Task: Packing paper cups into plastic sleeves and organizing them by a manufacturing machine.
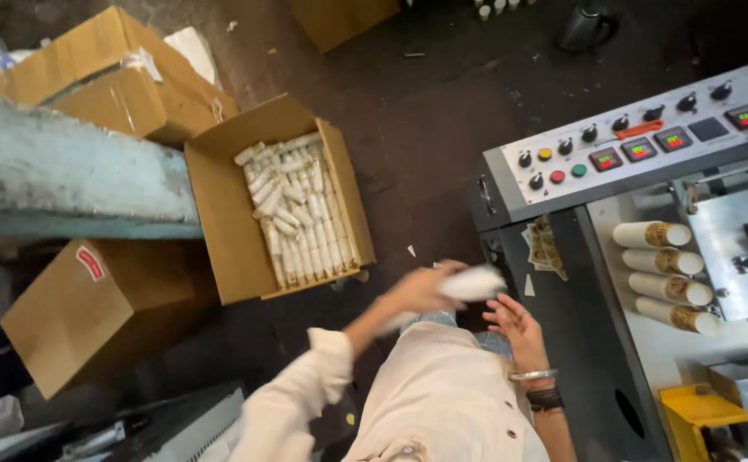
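Note:
My left hand is closed around a white wrapped roll, blurred, just above my lap. My right hand is right below the roll, palm up with fingers spread, bangles on its wrist, and nothing in it. To the left, an open cardboard box on the dark floor holds several similar white rolls laid in rows. To the right, several stacks of paper cups lie on their sides on a grey machine's tray.
The machine's control panel with knobs, coloured buttons and small displays stands at the right, with a yellow part below it. Closed cartons and a concrete ledge crowd the left.

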